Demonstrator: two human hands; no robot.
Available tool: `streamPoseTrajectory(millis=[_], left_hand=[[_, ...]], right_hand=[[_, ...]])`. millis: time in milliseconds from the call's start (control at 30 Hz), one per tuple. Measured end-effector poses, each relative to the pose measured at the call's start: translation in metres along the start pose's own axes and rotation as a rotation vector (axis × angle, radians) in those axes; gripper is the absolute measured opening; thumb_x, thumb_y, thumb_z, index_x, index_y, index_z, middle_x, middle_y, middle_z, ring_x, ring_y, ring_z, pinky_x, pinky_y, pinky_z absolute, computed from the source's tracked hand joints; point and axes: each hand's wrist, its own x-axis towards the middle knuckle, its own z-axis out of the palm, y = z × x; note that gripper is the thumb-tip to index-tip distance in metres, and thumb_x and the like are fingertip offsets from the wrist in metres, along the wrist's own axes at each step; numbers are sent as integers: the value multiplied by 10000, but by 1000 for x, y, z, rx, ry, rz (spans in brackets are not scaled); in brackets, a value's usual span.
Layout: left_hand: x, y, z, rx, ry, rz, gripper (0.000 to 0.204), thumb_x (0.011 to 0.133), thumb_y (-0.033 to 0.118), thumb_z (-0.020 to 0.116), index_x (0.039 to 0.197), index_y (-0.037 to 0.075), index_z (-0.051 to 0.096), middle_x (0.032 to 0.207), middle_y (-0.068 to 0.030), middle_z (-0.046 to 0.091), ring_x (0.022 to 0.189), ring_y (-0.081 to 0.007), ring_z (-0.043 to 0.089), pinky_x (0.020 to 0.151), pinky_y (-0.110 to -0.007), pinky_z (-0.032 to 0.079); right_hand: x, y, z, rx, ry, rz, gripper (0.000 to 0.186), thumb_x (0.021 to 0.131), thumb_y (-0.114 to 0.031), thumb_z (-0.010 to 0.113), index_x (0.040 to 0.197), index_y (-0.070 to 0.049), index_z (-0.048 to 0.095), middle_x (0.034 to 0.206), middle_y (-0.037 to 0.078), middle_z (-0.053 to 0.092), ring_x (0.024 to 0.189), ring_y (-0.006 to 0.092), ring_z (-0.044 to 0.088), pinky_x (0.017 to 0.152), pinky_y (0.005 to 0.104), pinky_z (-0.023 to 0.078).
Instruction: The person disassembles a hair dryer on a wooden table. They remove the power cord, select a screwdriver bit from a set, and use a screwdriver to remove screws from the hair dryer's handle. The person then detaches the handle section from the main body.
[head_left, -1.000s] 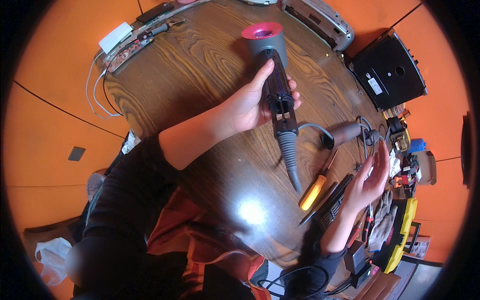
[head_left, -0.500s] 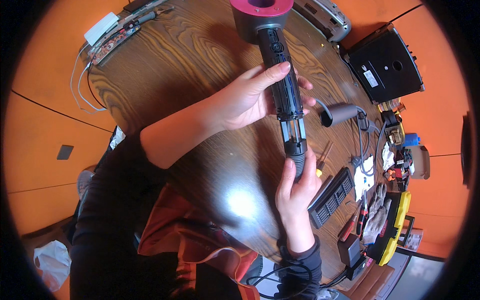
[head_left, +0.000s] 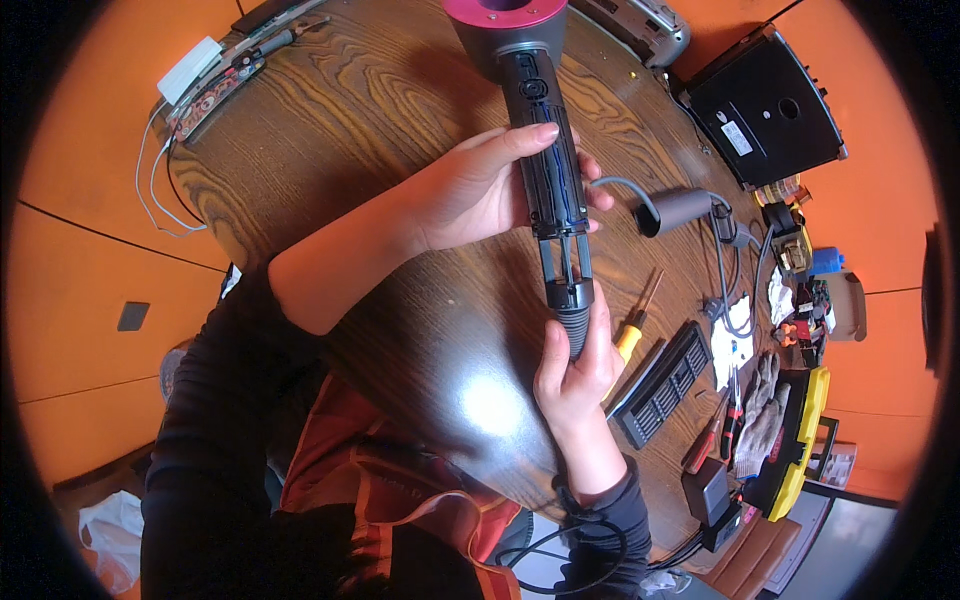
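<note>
A hair dryer (head_left: 520,110) with a pink ring head and its black inner handle exposed is held over the table, head pointing away from me. My left hand (head_left: 490,185) wraps round the middle of the handle, thumb on top and fingertips showing on the far side. Lower down, rods bridge an open gap to a ribbed black end piece (head_left: 572,310). My right hand (head_left: 580,370) grips that ribbed end between thumb and fingers. Right of the handle lies a dark grey tube (head_left: 675,212), the handle's outer sleeve by its look, with a cable through it.
Right of my right hand lie a yellow-handled screwdriver (head_left: 635,330) and a black bit case (head_left: 665,385). Gloves (head_left: 762,420), red-handled tools (head_left: 705,445) and a black-and-yellow toolbox (head_left: 800,440) line the right edge. A black box (head_left: 765,120) stands far right, a circuit board (head_left: 215,100) far left.
The hair dryer and both hands have shifted slightly left in view. Both grips stay the same, and the ribbed end remains at the handle's near end.
</note>
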Motion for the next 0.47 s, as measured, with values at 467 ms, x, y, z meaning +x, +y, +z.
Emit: streamPoseTrajectory(millis=[467], left_hand=[[-2, 0, 0, 284, 40, -15, 406, 825, 183, 562, 1148, 56, 351, 1067, -102, 465, 1016, -281, 541, 872, -443, 471]], right_hand=[[0, 4, -1, 145, 23, 31, 373, 860, -146, 508, 1169, 59, 468, 899, 137, 612, 756, 198, 610, 694, 254, 459]])
